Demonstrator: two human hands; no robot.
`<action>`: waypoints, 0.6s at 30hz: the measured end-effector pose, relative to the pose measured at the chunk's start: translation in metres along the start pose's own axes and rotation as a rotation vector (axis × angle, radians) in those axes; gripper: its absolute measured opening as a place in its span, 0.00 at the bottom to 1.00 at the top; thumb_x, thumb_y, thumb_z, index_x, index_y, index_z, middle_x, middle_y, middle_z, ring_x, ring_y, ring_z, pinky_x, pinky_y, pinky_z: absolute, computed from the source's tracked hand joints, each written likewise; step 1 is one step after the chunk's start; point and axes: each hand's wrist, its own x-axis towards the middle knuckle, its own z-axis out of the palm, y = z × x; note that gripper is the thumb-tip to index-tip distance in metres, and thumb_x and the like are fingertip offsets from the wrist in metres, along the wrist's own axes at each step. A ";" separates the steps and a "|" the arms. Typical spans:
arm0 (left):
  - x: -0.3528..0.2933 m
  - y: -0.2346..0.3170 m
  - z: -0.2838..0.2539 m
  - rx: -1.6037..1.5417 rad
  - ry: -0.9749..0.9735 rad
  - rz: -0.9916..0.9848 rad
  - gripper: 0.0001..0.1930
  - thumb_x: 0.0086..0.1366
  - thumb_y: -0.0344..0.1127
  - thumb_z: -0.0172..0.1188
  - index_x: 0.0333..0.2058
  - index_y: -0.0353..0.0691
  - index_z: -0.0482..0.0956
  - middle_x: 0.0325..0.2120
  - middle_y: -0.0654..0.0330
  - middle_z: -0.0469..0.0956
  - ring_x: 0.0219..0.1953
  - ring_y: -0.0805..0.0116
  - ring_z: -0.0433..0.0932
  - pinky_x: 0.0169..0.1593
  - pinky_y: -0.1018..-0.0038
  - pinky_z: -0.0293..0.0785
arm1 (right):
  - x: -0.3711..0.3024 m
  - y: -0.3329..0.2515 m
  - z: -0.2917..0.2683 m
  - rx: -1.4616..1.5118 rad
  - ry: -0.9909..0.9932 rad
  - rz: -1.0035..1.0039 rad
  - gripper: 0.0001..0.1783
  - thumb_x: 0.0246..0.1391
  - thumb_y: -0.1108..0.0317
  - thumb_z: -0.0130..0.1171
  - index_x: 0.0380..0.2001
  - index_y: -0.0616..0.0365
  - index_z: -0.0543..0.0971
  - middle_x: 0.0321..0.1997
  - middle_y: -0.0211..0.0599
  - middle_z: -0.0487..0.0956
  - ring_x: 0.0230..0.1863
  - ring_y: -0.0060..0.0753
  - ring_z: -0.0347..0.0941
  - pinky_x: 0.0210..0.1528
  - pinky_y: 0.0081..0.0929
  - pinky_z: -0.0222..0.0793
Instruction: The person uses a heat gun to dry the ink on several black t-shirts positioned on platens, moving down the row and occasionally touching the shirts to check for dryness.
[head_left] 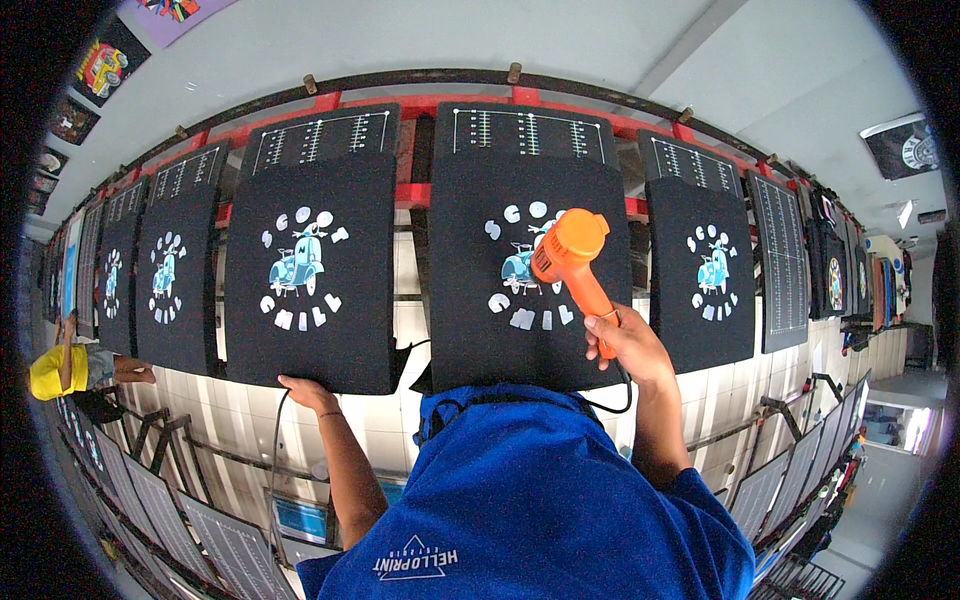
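My right hand (632, 345) is closed round the handle of an orange hot-air gun, like a hair dryer (578, 250). Its head hangs over a black printed T-shirt (470, 340) stretched on a board before me, covering part of the blue scooter print and its ring of white letters. A dark cord (628, 395) leaves the handle and loops toward my waist. At the lower edge of the neighbouring black shirt (250, 340), my left hand (312, 394) pinches a thin dark cord (276, 440) that hangs down. That shirt's scooter print (298, 262) is fully visible.
More boards with the same black shirts stand in the row, such as one at the right (700, 330) and one at the left (180, 330). A red and black frame (415, 195) carries them. Far left, another person in a yellow top (55, 370) is beside the row. Bare grey boards (230, 540) line up behind me.
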 end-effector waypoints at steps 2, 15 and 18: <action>-0.004 0.002 0.002 -0.009 0.012 -0.020 0.36 0.71 0.54 0.37 0.47 0.14 0.70 0.46 0.44 0.76 0.41 0.56 0.77 0.47 0.63 0.73 | 0.005 0.003 0.000 0.008 0.021 -0.024 0.17 0.57 0.57 0.58 0.40 0.61 0.72 0.24 0.26 0.73 0.24 0.19 0.73 0.19 0.17 0.67; -0.005 0.006 0.000 -0.007 -0.015 -0.038 0.36 0.70 0.55 0.39 0.48 0.16 0.70 0.47 0.45 0.75 0.43 0.57 0.75 0.49 0.63 0.70 | 0.008 -0.001 -0.003 0.030 0.107 -0.019 0.17 0.57 0.56 0.58 0.39 0.59 0.73 0.24 0.26 0.73 0.23 0.21 0.73 0.21 0.20 0.67; -0.004 0.006 0.000 -0.025 -0.047 -0.050 0.36 0.70 0.55 0.39 0.49 0.16 0.69 0.48 0.45 0.75 0.44 0.56 0.75 0.50 0.63 0.70 | 0.006 0.006 -0.009 0.090 0.113 0.004 0.18 0.57 0.56 0.58 0.39 0.60 0.72 0.25 0.26 0.73 0.23 0.21 0.73 0.20 0.20 0.66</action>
